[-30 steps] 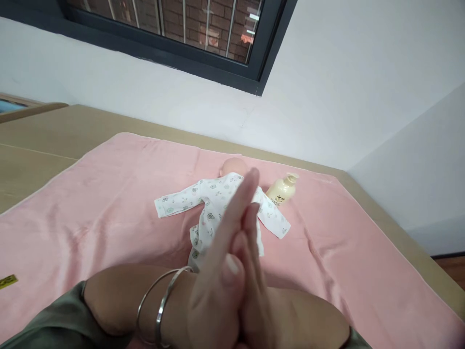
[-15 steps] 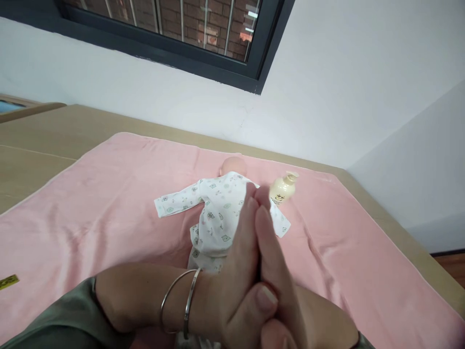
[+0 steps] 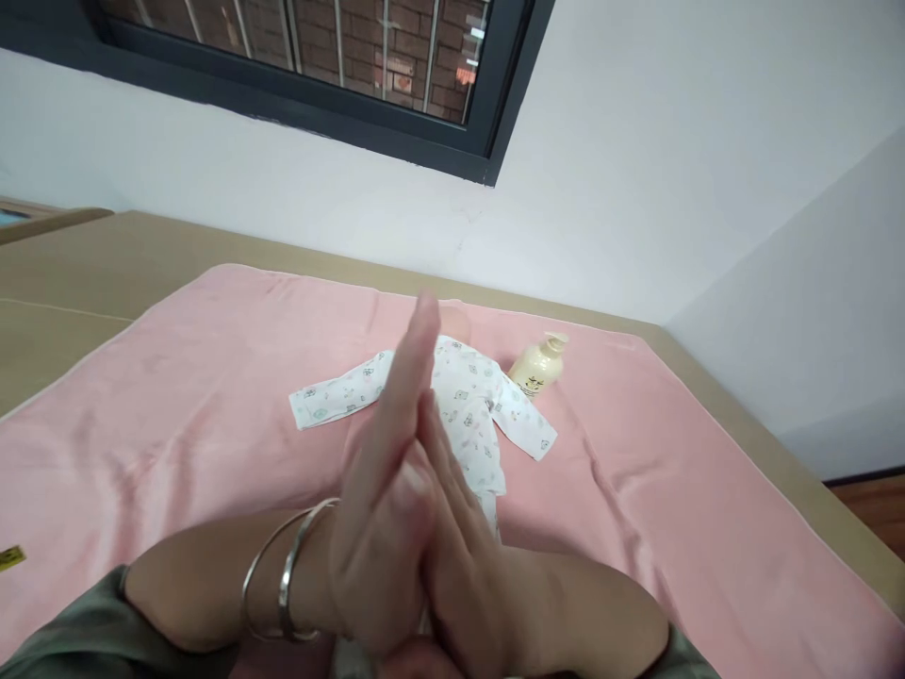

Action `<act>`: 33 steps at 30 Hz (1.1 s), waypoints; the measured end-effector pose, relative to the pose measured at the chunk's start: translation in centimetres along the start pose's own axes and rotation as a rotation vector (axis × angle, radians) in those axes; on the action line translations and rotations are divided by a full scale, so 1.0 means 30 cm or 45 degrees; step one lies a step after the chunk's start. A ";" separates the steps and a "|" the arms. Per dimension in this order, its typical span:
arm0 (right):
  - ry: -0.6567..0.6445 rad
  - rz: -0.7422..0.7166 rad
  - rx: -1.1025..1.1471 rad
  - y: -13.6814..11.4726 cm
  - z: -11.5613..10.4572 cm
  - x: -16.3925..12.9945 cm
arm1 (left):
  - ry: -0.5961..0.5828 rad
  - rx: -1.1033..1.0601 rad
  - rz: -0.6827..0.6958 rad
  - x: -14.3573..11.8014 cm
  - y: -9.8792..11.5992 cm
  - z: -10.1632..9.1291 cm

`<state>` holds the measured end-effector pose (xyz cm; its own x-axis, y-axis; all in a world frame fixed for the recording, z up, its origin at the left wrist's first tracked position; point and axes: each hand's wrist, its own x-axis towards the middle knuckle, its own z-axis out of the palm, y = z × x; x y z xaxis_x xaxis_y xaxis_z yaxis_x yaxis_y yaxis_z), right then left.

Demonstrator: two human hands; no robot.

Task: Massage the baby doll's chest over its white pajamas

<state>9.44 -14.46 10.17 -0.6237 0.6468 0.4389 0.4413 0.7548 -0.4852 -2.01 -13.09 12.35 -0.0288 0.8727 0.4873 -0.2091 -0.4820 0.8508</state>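
My left hand and my right hand are pressed palm to palm in front of me. Both have their fingers stretched forward, and nothing shows between them. Two silver bracelets circle my left wrist. Beyond the hands lies a baby doll in a white printed outfit, its sleeves spread to both sides. The doll's bare head shows at the far end, partly behind my fingertips. My hands and forearms hide much of its body. A cream pump bottle is beside the doll's right-hand sleeve.
A pink blanket covers most of the wooden surface. At its left edge lies a small yellow-and-black label. Behind rises a white wall with a dark-framed window.
My pressed hands have shifted left, and the left fingertips now reach farther forward than the right ones. More of the outfit's right side shows. The view has moved slightly.
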 end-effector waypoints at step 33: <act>-0.112 0.619 -0.536 0.530 -0.004 0.153 | 0.274 0.323 -0.176 0.281 -0.614 -0.043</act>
<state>13.67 0.51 4.55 -0.3316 0.9277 0.1716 0.8908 0.3677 -0.2668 0.33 3.25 0.54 -0.2282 0.9143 0.3347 0.0234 -0.3386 0.9407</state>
